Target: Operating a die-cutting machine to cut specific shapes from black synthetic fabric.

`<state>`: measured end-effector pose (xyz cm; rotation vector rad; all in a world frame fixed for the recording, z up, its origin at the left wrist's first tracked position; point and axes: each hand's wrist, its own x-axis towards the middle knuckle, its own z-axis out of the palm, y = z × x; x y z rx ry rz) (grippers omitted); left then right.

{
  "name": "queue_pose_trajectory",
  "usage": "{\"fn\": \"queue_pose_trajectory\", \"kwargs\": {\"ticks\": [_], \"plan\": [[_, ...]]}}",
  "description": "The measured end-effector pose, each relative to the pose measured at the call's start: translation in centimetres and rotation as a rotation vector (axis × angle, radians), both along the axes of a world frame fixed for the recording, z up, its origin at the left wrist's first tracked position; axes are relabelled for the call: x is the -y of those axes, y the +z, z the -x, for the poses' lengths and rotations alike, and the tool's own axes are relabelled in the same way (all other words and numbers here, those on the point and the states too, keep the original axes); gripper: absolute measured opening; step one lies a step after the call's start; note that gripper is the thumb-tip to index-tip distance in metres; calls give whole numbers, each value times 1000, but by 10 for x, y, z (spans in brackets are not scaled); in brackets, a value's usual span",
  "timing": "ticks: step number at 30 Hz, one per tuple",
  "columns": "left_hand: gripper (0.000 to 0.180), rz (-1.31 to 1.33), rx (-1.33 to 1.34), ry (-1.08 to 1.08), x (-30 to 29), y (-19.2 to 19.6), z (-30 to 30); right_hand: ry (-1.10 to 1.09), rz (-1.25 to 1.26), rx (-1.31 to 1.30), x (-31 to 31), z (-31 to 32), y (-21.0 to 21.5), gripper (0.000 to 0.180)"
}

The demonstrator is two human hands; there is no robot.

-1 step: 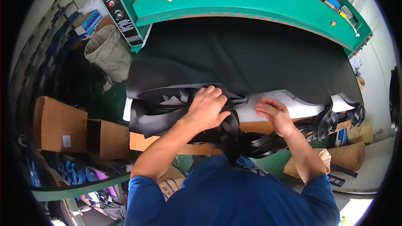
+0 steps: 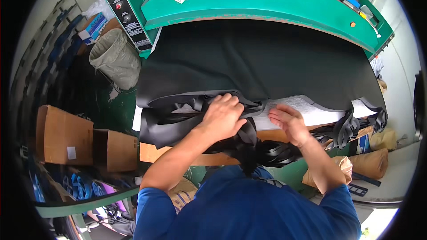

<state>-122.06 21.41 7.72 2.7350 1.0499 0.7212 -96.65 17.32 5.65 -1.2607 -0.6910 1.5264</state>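
Observation:
A large black sheet point(image 2: 293, 58), smooth like leather or rubber, covers the work surface under the green machine. Its near edge is folded and cut wavy. My left hand point(image 2: 224, 115) is closed over bunched black strips point(image 2: 191, 118) at that edge, its fingertips hidden in the folds. Over the pale grey-white layer point(image 2: 311, 112) at the sheet's near edge, my right hand point(image 2: 288, 123) hovers with bent, loosely parted fingers and nothing visible in them. Between my forearms, a tangle of black offcut strips point(image 2: 271, 152) hangs over the table's wooden front edge point(image 2: 158, 152).
The green machine beam point(image 2: 222, 0) spans the far side, with a control panel point(image 2: 126, 15) at its left. A grey bin point(image 2: 115, 58) and cardboard boxes point(image 2: 64, 135) stand on the left. Brown paper sacks point(image 2: 368, 169) lie at the right. A green-edged shelf point(image 2: 89, 206) is at lower left.
The view has shifted very slightly. Both hands keep nearly the same place and pose, and the black sheet lies as before.

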Motion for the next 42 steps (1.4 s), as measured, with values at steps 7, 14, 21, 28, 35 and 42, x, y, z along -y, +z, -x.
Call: {"fn": "queue_pose_trajectory", "kwargs": {"ticks": [7, 14, 21, 28, 35, 42], "plan": [[16, 88, 348, -58, 28, 18, 34, -178, 77, -349, -11, 46, -34, 29], [39, 317, 870, 844, -115, 19, 229, -256, 123, -653, -40, 60, -37, 27], [54, 1468, 1258, 489, -160, -15, 253, -195, 148, -553, -69, 51, -33, 33], [79, 1015, 741, 660, -186, 1, 220, -322, -64, -279, -66, 44, -55, 38], [62, 1108, 1370, 247, -212, -39, 240, -352, -132, -833, -58, 95, -54, 46], [47, 1454, 1543, 321, -202, -7, 225, 165, -209, -743, -58, 87, -71, 44]]}}
